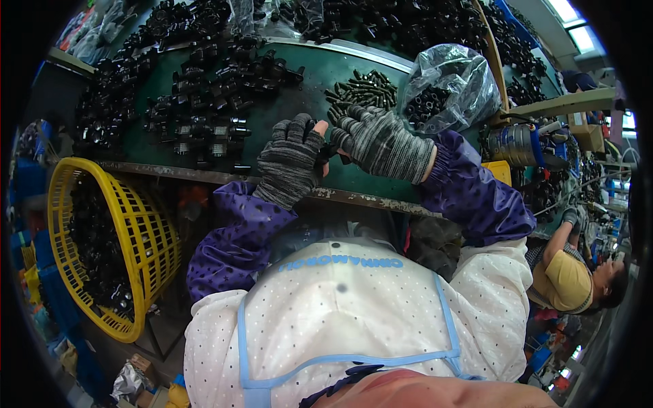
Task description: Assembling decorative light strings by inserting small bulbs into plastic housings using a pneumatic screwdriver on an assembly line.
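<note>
My left hand, in a grey-and-black knit glove with bare fingertips showing, is curled around a small black part; most of it is hidden by the fingers. Right beside it, my right hand wears a similar glove. Its fingers are bent and drawn together, pointing toward the left hand, and what they pinch, if anything, cannot be seen. Just beyond the right fingers lies a heap of small dark pointed pins. A clear plastic bag holding black ring-shaped pieces sits to the right of that heap.
Black cylindrical assemblies stand in rows on the green worktable, left of my hands. Heaps of black parts fill the far side. A yellow basket with black parts is at lower left. Another person works at right.
</note>
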`<action>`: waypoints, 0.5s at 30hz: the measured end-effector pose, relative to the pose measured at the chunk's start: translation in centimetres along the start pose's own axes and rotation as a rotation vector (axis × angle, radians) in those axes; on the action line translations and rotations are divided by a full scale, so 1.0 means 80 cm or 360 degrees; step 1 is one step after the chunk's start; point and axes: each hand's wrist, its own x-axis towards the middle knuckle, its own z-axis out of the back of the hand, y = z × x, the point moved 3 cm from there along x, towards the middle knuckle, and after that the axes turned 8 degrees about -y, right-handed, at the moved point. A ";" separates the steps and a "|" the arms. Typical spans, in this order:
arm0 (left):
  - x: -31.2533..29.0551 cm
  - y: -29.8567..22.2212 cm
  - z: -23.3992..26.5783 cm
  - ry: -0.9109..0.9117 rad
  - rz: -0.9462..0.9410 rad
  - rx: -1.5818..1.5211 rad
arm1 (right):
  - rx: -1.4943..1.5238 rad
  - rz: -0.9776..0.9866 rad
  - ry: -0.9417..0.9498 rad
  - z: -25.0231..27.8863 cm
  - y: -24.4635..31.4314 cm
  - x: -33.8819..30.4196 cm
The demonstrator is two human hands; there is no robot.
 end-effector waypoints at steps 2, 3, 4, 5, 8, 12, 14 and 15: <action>0.002 0.000 -0.001 -0.0007 0.0015 -0.0028 | -0.0045 0.0087 -0.0080 0.003 -0.001 0.002; 0.004 -0.001 -0.002 -0.0011 0.0030 -0.0018 | -0.0047 0.0091 -0.0080 0.003 -0.002 0.001; 0.005 -0.001 -0.002 -0.0016 0.0047 -0.0007 | -0.0102 0.0130 -0.0169 0.004 -0.003 0.000; 0.005 0.000 0.000 -0.0020 0.0052 -0.0004 | -0.0156 0.0172 -0.0258 0.006 -0.002 0.000; 0.006 -0.001 0.002 -0.0026 -0.0008 -0.0023 | 0.0112 0.0028 0.0210 0.011 -0.003 0.004; 0.006 -0.005 0.006 -0.0117 -0.0056 -0.0081 | 0.0310 -0.0072 0.0112 0.019 0.003 0.002; 0.008 -0.009 0.011 -0.0138 -0.0062 -0.0105 | 0.0104 -0.0092 -0.0066 0.026 0.010 -0.002; 0.008 -0.009 0.008 -0.0128 -0.0068 -0.0108 | 0.0112 -0.0087 -0.0070 0.022 0.010 -0.002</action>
